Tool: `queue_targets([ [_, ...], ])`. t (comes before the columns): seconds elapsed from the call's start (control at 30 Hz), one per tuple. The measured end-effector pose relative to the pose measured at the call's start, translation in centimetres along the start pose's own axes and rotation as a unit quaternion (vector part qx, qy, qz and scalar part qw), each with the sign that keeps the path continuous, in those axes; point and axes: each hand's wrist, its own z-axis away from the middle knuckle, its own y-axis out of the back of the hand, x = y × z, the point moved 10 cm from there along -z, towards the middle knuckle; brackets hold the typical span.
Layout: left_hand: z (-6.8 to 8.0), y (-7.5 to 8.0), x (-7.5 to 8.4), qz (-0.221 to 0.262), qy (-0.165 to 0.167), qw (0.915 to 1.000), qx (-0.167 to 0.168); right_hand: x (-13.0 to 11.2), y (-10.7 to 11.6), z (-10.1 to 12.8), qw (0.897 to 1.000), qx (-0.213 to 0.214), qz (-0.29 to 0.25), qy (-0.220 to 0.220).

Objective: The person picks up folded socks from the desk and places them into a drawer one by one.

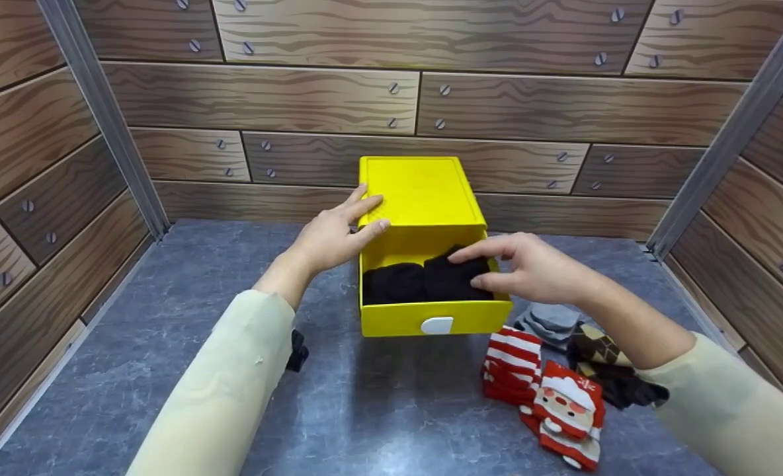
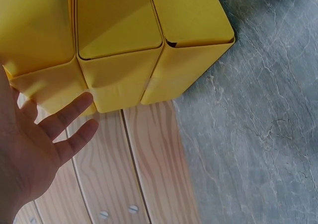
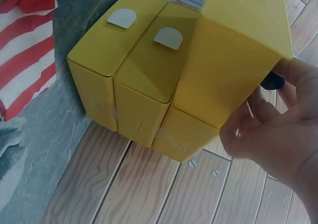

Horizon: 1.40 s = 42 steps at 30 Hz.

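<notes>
Yellow box (image 1: 424,198) sits near the back edge of the grey table (image 1: 378,403), w/ its drawer (image 1: 431,317) pulled out toward the person. Left hand (image 1: 332,235) lies flat on the box's top left edge, fingers straight, holding nothing, just pressing. Right hand (image 1: 530,268) reaches over the drawer, fingers & thumb pinching the black socks (image 1: 424,281) inside.

To do this bit well, I think: keep the left hand pushing down so the box can't slide, & tuck the black socks low so they sit under the drawer's rim. Socks that stick up could jam the drawer.

Head view shows what the wrist views don't: the whole drawer, plus the loose socks by the table's front right corner — red striped socks (image 1: 512,363), Santa socks (image 1: 567,413), grey socks (image 1: 550,320), brown diamond socks (image 1: 600,347).

Left wrist view shows only open fingers (image 2: 69,112) beside the yellow wall. Right wrist view shows the box's outside & a bit of black by the fingers (image 3: 258,129), not the pinch itself.
</notes>
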Motion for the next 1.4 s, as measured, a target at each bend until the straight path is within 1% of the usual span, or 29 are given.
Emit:
queue_targets([
  [0.07,0.0,0.0,0.0,-0.001,-0.001,1.0,0.002,0.2,0.1,0.0,0.999,0.011,0.029,-0.01],
  [0.2,0.0,0.2,-0.1,-0.003,0.002,1.0,0.005,0.4,0.0,0.0,0.998,0.023,0.061,-0.017],
  [0.4,0.0,0.4,-0.2,-0.005,0.004,1.0,0.006,-0.1,-0.3,-0.3,0.993,0.029,0.112,0.014],
  [0.5,0.0,0.5,-0.2,-0.004,0.003,1.0,0.007,-0.3,-0.3,-0.3,0.991,0.029,0.131,0.022],
  [0.7,0.2,0.5,-0.2,-0.003,0.004,1.0,0.006,-0.9,-0.6,-0.3,0.985,0.019,0.164,0.043],
  [0.8,0.1,0.2,0.0,-0.004,0.003,1.0,0.003,-1.0,-0.5,0.2,0.984,0.024,0.172,0.045],
  [0.93,-0.1,-0.4,0.2,-0.006,0.001,1.0,-0.004,-0.7,0.0,1.0,0.984,0.054,0.166,0.04],
  [1.07,-0.2,-0.6,0.2,-0.007,0.004,0.9999,-0.008,-0.9,1.0,2.0,0.985,0.107,0.131,0.032],
  [1.13,-0.2,-0.6,0.2,-0.006,0.004,0.9999,-0.007,-1.5,1.6,2.7,0.984,0.135,0.111,0.036],
  [1.23,-0.1,-0.4,0.1,-0.004,0.003,1.0,-0.005,-2.8,2.5,4.1,0.979,0.173,0.096,0.051],
  [1.33,-0.1,-0.2,0.0,-0.004,0.002,1.0,-0.002,-4.1,3.1,5.7,0.974,0.2,0.088,0.059],
  [1.4,-0.1,-0.1,-0.1,-0.002,0.001,1.0,0.0,-4.9,3.2,6.5,0.973,0.208,0.076,0.061],
])
